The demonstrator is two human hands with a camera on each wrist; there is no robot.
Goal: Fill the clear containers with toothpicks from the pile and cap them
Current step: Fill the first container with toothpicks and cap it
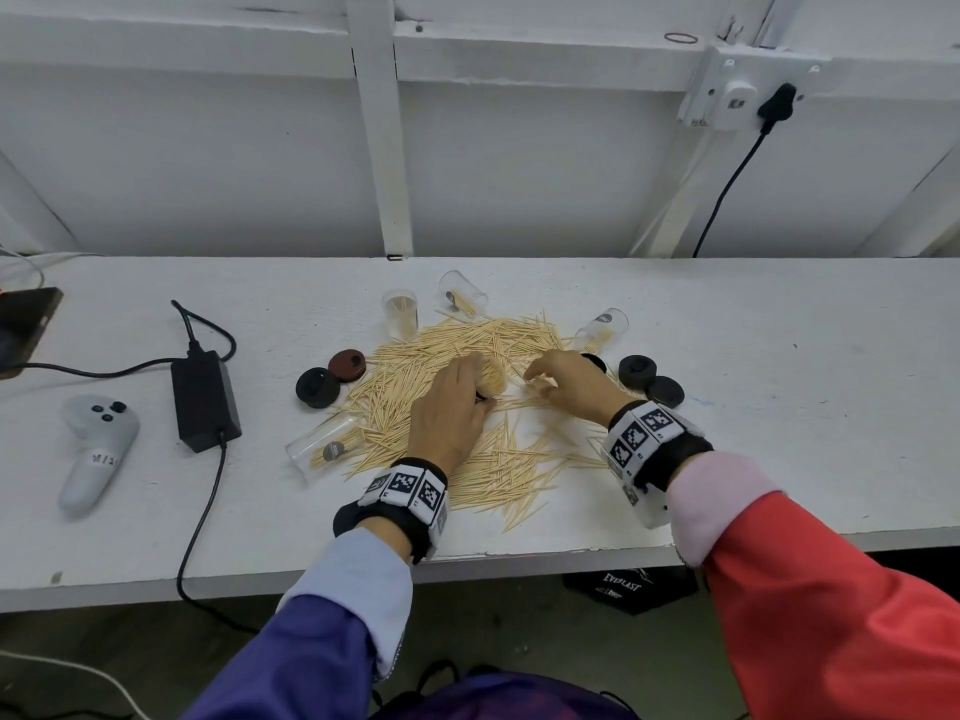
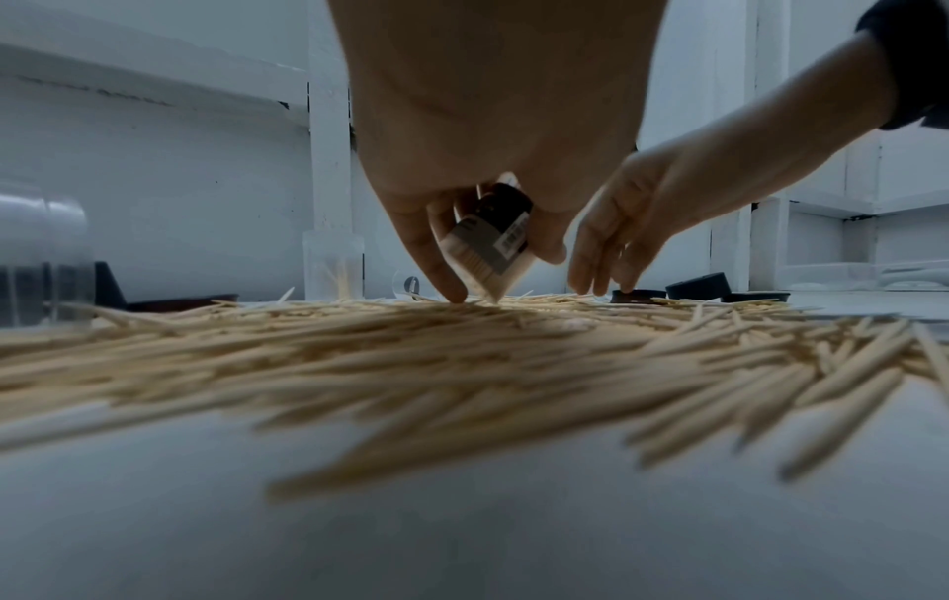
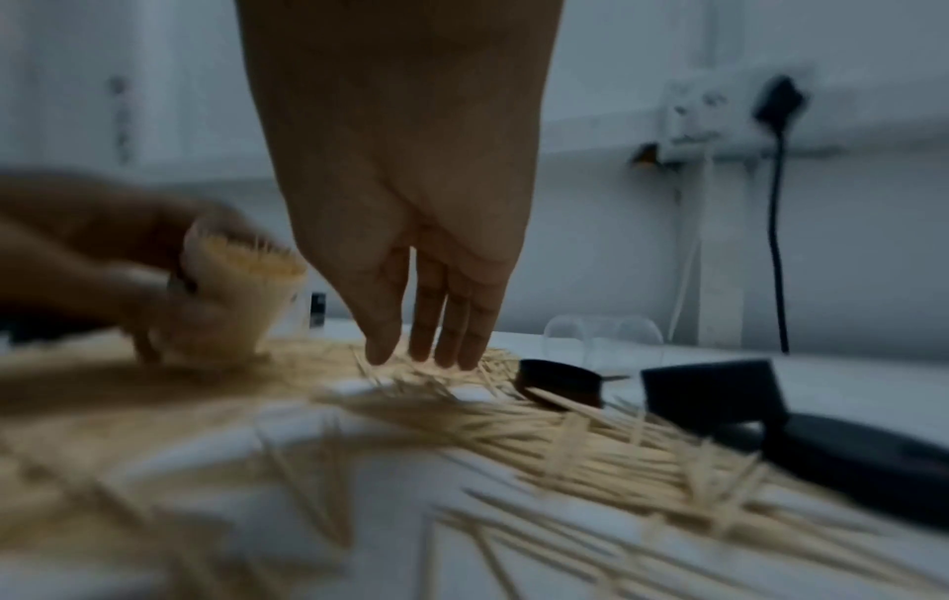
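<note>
**Left hand steadies a nearly full container while the right reaches for more toothpicks**

The left hand has its fingers and thumb curled round a clear container packed with toothpicks, holding it tilted with its base resting on the pile of toothpicks near the middle of the bench. The tilt probably turns the open mouth toward the right hand, so fresh sticks can slide in alongside those already standing inside. In the left wrist view a label shows on the container wall between the fingers.

The right hand holds nothing that can be seen; its fingers hang straight and close together, tips just at the toothpicks, apparently about to gather a pinch. Whether the tips already touch any sticks is lost in the blur of the right wrist view.

Outward from the hands, one container stands upright at the far edge of the pile, with only a few sticks in it. Three more lie on their sides: one beyond it, one on the far right and one on the near left. All are uncapped. Black caps sit at both flanks within easy reach: a pair on the right, and on the left a black one beside a dark red one. Another cap is largely hidden behind the right hand in the head view.

How full the held container is cannot be judged exactly; the left fingers cover most of its wall.
</note>
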